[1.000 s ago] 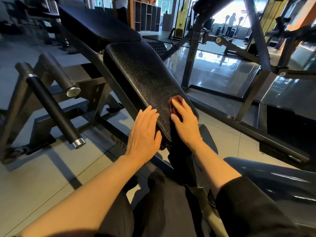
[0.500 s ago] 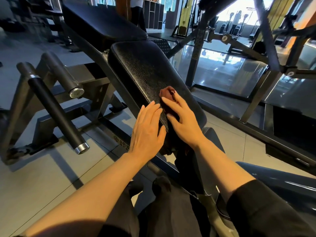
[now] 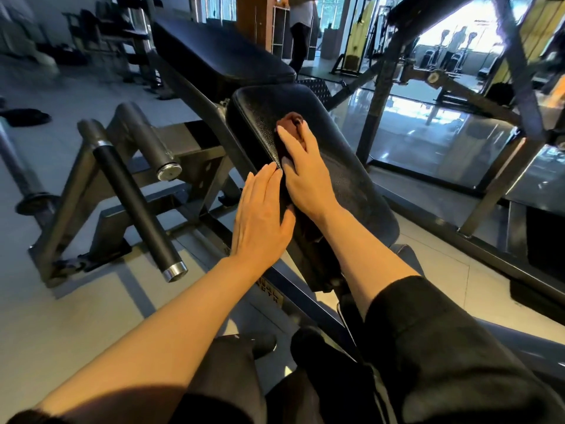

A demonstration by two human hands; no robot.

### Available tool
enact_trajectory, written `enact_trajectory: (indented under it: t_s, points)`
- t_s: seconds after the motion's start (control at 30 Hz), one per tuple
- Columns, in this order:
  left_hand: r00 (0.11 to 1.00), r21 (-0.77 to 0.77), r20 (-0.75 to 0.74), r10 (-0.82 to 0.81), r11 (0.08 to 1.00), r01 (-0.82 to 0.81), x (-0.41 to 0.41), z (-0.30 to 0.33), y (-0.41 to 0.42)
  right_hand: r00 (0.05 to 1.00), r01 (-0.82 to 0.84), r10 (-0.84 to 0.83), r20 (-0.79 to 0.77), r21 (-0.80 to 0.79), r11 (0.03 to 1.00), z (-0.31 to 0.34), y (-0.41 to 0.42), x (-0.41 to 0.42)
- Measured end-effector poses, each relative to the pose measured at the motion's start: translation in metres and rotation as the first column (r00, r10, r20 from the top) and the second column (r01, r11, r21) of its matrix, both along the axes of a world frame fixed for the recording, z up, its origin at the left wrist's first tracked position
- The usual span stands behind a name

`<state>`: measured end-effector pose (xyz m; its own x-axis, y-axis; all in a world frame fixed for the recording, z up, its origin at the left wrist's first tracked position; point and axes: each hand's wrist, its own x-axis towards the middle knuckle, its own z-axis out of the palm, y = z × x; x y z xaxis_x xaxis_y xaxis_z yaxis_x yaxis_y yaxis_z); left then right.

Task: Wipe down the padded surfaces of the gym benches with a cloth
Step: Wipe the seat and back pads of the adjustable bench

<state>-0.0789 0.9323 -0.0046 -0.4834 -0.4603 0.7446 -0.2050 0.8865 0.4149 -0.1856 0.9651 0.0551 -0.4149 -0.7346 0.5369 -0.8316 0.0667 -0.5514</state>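
A black textured seat pad (image 3: 342, 154) of a gym bench slopes toward me at the centre. A dark reddish-brown cloth (image 3: 292, 122) lies on the pad's left part. My right hand (image 3: 302, 172) lies flat on the cloth with straight fingers and presses it against the pad. My left hand (image 3: 263, 215) rests flat with straight fingers along the pad's left side edge, beside the right hand. A second, longer black back pad (image 3: 220, 53) stretches away behind the seat pad.
Two black roller bars (image 3: 137, 203) with metal end caps stick out at the left on a steel frame. A rack upright and slanted steel bars (image 3: 379, 96) stand right of the bench over a glossy floor. A person (image 3: 301, 29) stands far back. My dark-trousered legs fill the bottom.
My right hand has slid the cloth up the seat pad, away from me. My left hand has stayed on the pad's left edge. The camera has moved closer.
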Motion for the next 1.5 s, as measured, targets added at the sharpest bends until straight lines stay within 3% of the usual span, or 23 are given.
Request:
enact_trajectory:
  t_s: [0.4,0.63,0.77,0.83,1.0,1.07,1.23,1.3,1.4,1.5]
  points:
    - [0.995,0.091,0.05,-0.087,0.992,0.082,0.001,-0.035,0.062,0.995,0.099,-0.098,0.033,-0.059,0.993,-0.073,0.098,0.006]
    - [0.991,0.097,0.042,-0.126,0.988,0.122,0.005,-0.038,0.07,0.926,0.305,-0.293,0.237,-0.015,0.952,-0.074,0.113,0.008]
    - [0.991,0.126,0.041,-0.131,0.984,0.125,0.003,-0.028,0.059,0.99,0.094,-0.09,0.11,-0.028,0.995,-0.053,0.083,0.024]
    - [0.99,0.123,0.061,-0.126,0.985,0.118,0.004,-0.026,0.052,0.995,0.072,-0.071,0.065,-0.019,0.997,-0.052,0.083,0.018]
    - [0.994,0.105,0.065,-0.093,0.991,0.086,0.002,-0.019,0.032,0.908,0.378,-0.374,0.186,0.016,0.926,-0.047,0.079,-0.02]
    - [0.995,0.084,0.055,-0.079,0.994,0.074,-0.001,-0.015,0.024,0.925,0.34,-0.343,0.166,0.043,0.939,-0.042,0.067,-0.017]
    - [0.998,0.093,0.01,-0.068,0.993,0.067,-0.002,-0.01,0.018,0.998,0.049,-0.048,0.032,-0.022,0.999,-0.036,0.062,-0.002]
    - [0.998,0.094,0.023,-0.065,0.994,0.063,-0.002,-0.009,0.011,0.995,0.093,-0.09,0.043,-0.081,0.992,-0.029,0.056,-0.018]
    - [0.999,0.108,0.033,-0.023,0.994,0.019,-0.002,-0.006,-0.001,0.97,0.205,-0.2,0.139,-0.021,0.979,-0.018,0.036,-0.039]
    - [0.999,0.103,0.036,0.002,0.995,-0.006,-0.001,-0.002,-0.01,0.986,0.142,-0.14,0.093,-0.023,0.99,-0.017,0.022,-0.029]
